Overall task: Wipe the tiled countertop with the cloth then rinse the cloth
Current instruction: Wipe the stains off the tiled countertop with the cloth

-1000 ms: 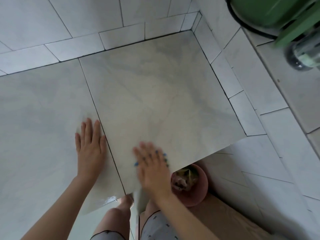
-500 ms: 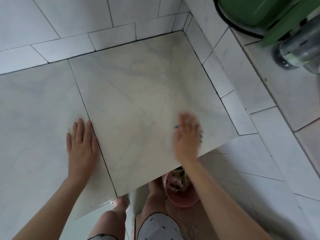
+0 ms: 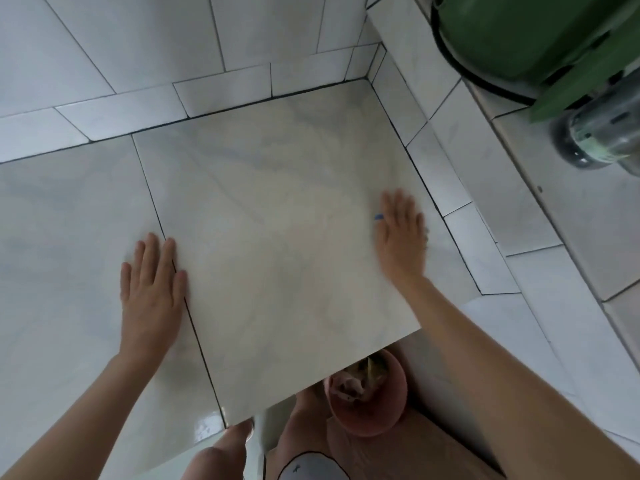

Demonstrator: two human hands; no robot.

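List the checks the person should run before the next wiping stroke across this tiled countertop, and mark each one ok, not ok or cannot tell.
1. Right hand pressed flat on the cloth: ok; only a blue edge of the cloth shows.
2. Left hand flat on the countertop, apart from the right hand: ok.
3. Bottle on the raised ledge apart from the right hand: ok.
4. Whole countertop wiped: cannot tell.
5. Place to rinse the cloth in view: not ok; no tap or sink shows.
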